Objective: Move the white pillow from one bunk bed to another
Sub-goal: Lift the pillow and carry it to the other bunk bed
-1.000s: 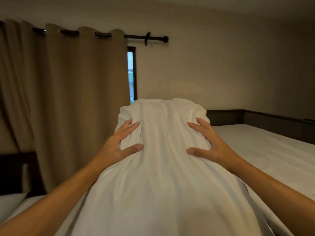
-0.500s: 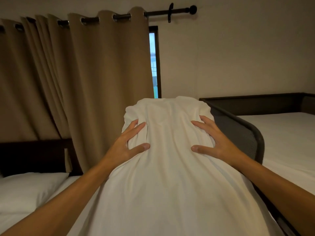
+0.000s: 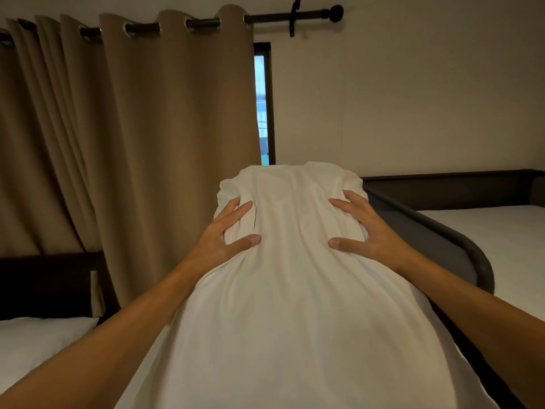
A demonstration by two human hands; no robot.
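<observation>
- The white pillow (image 3: 283, 290) fills the centre and lower middle of the frame, held up lengthwise in front of the person, its far end at mid-height of the frame.
- The left hand (image 3: 219, 236) clasps the pillow's left side near its far end; its fingers (image 3: 236, 209) are spread and pressed into the cloth, with the thumb dug in lower down.
- The right hand (image 3: 367, 231) grips the opposite side at about the same height, fingers (image 3: 352, 199) curled over the edge and thumb pressing inward, so the fabric bunches between the two hands.
- Both bare forearms run in from the lower corners of the frame.
- At the right, a bed with a white mattress (image 3: 501, 237) lies behind a dark rounded guard rail (image 3: 442, 243), which the pillow partly hides.
- At the lower left, another bed shows a second white pillow (image 3: 38, 340) against a dark headboard (image 3: 44, 284).
- A tan curtain (image 3: 132, 143) hangs from a black rod (image 3: 280, 17) across the upper left, leaving a narrow strip of window (image 3: 262, 107) uncovered at the upper centre.
</observation>
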